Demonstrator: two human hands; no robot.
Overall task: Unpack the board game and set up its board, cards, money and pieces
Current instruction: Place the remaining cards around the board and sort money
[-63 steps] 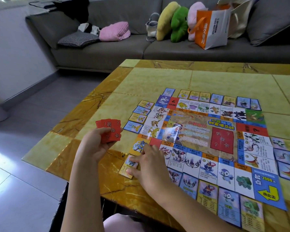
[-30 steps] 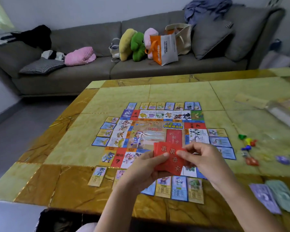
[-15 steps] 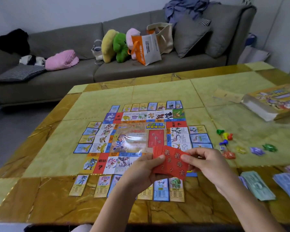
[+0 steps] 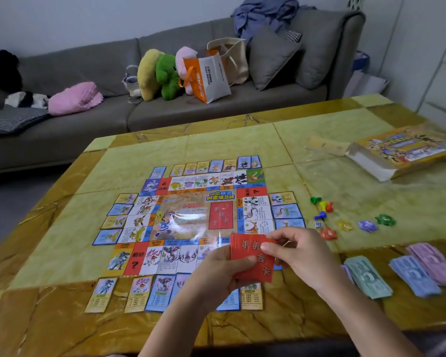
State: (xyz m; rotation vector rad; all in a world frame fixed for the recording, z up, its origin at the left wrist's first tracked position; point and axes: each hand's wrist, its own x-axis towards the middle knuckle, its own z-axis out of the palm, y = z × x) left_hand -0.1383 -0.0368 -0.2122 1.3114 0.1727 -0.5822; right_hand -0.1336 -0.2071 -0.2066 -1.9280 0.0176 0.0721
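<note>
Marble table [image 4: 62, 253], game board [image 4: 191, 217] laid flat at its middle; game box [image 4: 407, 148] set at far right; money piles [image 4: 417, 275] near right; red cards [image 4: 245, 243] held over board's near edge, gripped by left hand [image 4: 216, 274], pinched by right hand [image 4: 301, 253]; pawns [image 4: 322, 208] beside board

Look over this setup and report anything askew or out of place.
The red cards, gripped by the left hand and right hand, are fanned unevenly rather than squared, and the red card space on the board is bare. The coloured pawns lie jumbled right of the board, not on it. Nothing looks damaged or spilled.
</note>
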